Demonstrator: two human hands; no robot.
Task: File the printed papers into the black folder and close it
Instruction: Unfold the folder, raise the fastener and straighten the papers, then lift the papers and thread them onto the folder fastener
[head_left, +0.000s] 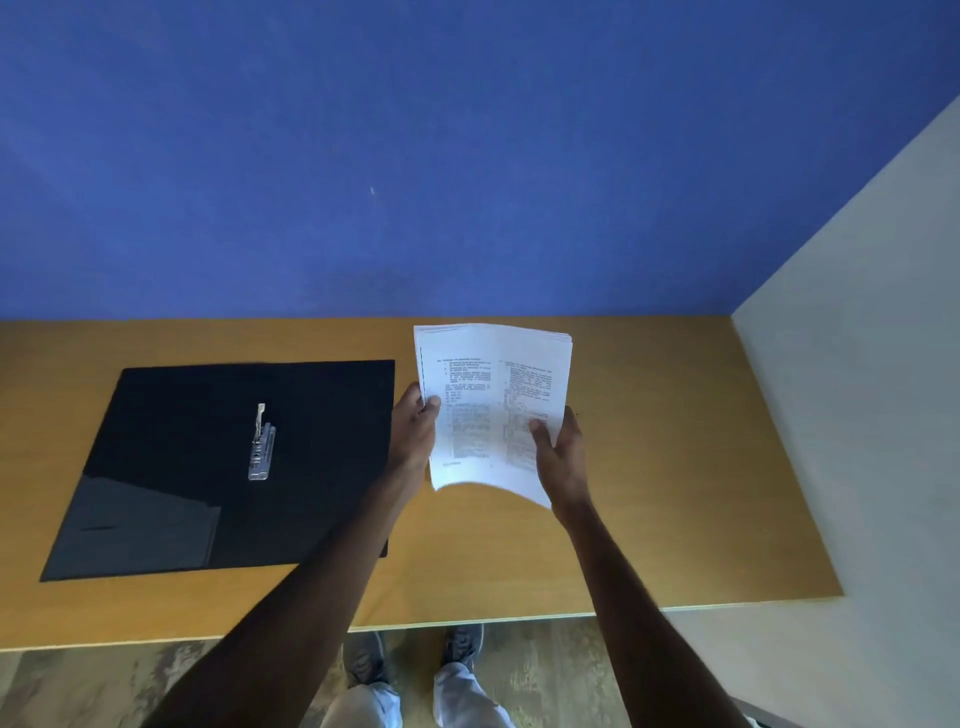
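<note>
A stack of printed papers (488, 384) is held above the wooden table, to the right of the black folder. My left hand (413, 428) grips the stack's left edge and my right hand (558, 452) grips its lower right side, thumb on the page. The bottom edge of the stack curls upward. The black folder (171, 457) lies open and flat on the table's left half, with a metal clip fastener (261, 444) at its middle. My left forearm crosses the folder's lower right corner.
The wooden table (675, 467) butts against a blue wall (415, 156) at the back and a pale wall (883, 364) on the right. Its front edge runs just above my shoes (415, 654) on the floor.
</note>
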